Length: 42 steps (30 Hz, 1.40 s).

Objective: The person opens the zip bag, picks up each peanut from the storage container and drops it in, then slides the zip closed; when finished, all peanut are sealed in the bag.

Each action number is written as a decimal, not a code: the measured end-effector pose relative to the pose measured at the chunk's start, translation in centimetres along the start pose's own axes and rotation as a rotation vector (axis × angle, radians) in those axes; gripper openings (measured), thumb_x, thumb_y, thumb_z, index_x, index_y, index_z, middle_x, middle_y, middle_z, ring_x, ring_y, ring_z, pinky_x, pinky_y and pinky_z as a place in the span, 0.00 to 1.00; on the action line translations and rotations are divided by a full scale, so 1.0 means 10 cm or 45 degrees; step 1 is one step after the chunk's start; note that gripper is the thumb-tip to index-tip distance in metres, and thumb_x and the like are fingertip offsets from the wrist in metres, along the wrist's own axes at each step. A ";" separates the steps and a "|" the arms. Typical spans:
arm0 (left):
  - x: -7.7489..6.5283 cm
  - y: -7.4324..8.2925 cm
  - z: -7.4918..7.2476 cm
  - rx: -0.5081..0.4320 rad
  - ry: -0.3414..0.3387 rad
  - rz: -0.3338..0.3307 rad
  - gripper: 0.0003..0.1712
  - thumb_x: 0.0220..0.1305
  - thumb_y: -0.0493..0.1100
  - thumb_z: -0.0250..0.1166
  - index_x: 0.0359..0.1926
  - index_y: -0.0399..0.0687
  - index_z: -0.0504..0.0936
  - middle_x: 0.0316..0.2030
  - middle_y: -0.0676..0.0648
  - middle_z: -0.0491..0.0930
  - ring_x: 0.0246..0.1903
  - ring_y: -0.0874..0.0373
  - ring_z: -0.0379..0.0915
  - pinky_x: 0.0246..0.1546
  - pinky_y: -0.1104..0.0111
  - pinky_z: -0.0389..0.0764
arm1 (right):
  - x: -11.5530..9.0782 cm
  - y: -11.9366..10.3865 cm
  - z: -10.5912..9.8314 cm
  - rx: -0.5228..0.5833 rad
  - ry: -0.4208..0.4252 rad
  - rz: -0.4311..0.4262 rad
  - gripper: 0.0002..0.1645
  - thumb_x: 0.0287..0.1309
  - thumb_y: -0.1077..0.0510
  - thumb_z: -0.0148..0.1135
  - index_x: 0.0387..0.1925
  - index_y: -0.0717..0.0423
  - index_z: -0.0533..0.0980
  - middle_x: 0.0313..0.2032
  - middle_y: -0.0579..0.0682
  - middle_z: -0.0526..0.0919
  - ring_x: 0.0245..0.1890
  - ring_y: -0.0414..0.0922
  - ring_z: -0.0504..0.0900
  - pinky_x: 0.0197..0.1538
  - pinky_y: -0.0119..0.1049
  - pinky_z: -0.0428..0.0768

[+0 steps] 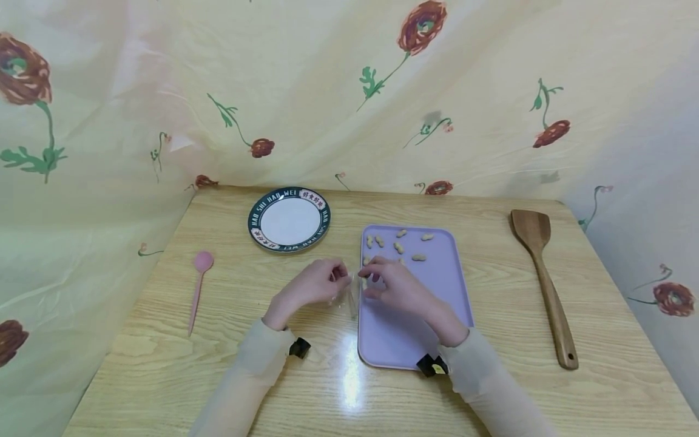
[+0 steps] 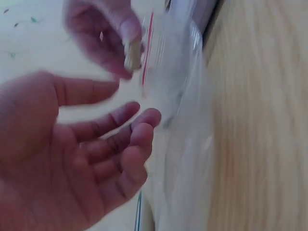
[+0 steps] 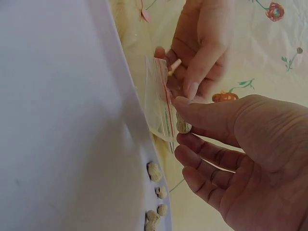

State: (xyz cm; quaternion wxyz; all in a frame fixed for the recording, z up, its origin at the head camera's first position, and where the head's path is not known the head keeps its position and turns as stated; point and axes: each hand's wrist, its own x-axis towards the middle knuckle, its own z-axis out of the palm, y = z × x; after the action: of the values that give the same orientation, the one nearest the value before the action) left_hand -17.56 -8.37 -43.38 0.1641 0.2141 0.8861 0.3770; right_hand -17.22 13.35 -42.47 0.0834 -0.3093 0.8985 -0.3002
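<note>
My right hand pinches a peanut between thumb and fingertips, over the left edge of the lilac tray. Facing it, my left hand has curled fingers at the mouth of a clear zip bag with a red seal line. The bag hangs beside the left fingertips in the left wrist view, and the peanut is right by its red line. More peanuts lie at the far end of the tray, some of them partly hidden behind my right hand.
At the back left stands a white plate with a dark lettered rim. A pink spoon lies on the wooden table at the left, a wooden spatula at the right. Flowered cloth hangs behind the table.
</note>
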 end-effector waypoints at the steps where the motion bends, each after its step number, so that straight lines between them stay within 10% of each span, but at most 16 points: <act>1: 0.00 -0.02 -0.01 0.021 -0.009 0.037 0.14 0.68 0.44 0.65 0.49 0.40 0.78 0.40 0.46 0.80 0.39 0.54 0.76 0.42 0.63 0.79 | 0.00 0.00 0.00 -0.006 0.000 -0.005 0.20 0.54 0.63 0.74 0.50 0.62 0.82 0.44 0.50 0.82 0.42 0.47 0.79 0.43 0.38 0.79; 7: -0.02 -0.05 -0.02 0.235 -0.091 0.174 0.52 0.50 0.56 0.79 0.68 0.39 0.63 0.64 0.40 0.65 0.62 0.44 0.60 0.65 0.51 0.64 | 0.01 0.03 0.03 -0.023 0.001 -0.018 0.20 0.53 0.63 0.74 0.49 0.62 0.82 0.43 0.50 0.82 0.41 0.46 0.79 0.44 0.38 0.79; 14: -0.03 -0.11 0.01 0.511 -0.071 0.182 0.73 0.34 0.63 0.83 0.76 0.45 0.53 0.75 0.39 0.50 0.74 0.40 0.41 0.72 0.46 0.45 | 0.01 0.04 0.07 -0.031 -0.008 -0.015 0.20 0.54 0.62 0.75 0.49 0.62 0.82 0.43 0.50 0.82 0.41 0.46 0.80 0.44 0.38 0.79; 19: -0.05 -0.12 0.01 0.509 -0.191 0.209 0.69 0.41 0.54 0.83 0.78 0.46 0.51 0.78 0.40 0.42 0.76 0.39 0.29 0.72 0.45 0.33 | -0.01 0.03 0.07 -0.023 -0.006 -0.021 0.20 0.54 0.62 0.75 0.49 0.63 0.82 0.43 0.51 0.82 0.41 0.47 0.80 0.44 0.38 0.79; 26: -0.07 -0.08 0.02 0.452 -0.308 0.145 0.64 0.47 0.42 0.79 0.79 0.49 0.49 0.79 0.45 0.38 0.76 0.42 0.33 0.72 0.44 0.42 | -0.01 0.01 0.07 -0.021 0.010 -0.031 0.20 0.54 0.61 0.75 0.49 0.63 0.82 0.42 0.50 0.82 0.40 0.47 0.80 0.42 0.37 0.79; 42: -0.04 -0.06 0.04 0.534 -0.167 0.160 0.62 0.43 0.61 0.81 0.74 0.46 0.61 0.68 0.45 0.65 0.65 0.47 0.57 0.68 0.49 0.57 | -0.01 0.03 0.09 -0.016 0.008 -0.027 0.19 0.54 0.62 0.74 0.48 0.62 0.82 0.41 0.49 0.83 0.40 0.46 0.80 0.42 0.37 0.79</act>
State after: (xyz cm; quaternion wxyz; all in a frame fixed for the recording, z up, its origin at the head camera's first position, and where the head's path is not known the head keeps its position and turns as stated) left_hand -17.21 -8.70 -44.10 0.1495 0.3222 0.9175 0.1791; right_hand -17.03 13.15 -43.33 0.0755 -0.3182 0.8973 -0.2964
